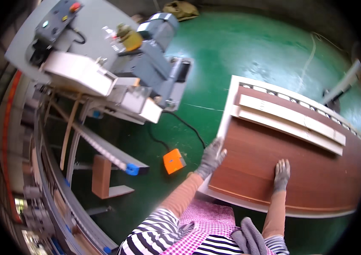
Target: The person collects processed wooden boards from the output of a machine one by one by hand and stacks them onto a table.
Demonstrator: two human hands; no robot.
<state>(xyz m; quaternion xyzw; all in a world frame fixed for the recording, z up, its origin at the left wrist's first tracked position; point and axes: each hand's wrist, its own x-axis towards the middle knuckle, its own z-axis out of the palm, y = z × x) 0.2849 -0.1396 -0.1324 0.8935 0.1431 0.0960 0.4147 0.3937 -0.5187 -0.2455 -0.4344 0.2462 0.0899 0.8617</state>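
A reddish-brown board (248,157) lies flat on a larger white-edged panel (227,100) to my right. My right hand (281,174), in a grey glove with bare fingertips, rests on the brown surface with its fingers stretched out. My left hand (212,159), gloved the same way, is at the panel's left edge, fingers extended and thumb apart. Across the far part of the board lie narrow white strips (288,121), touched by neither hand.
A grey machine (146,63) with a control box (55,21) stands at the far left. An orange foot pedal (173,161) with a black cable sits on the green floor (240,42). Left of it are a roller conveyor (99,146) and a brown board piece (101,176).
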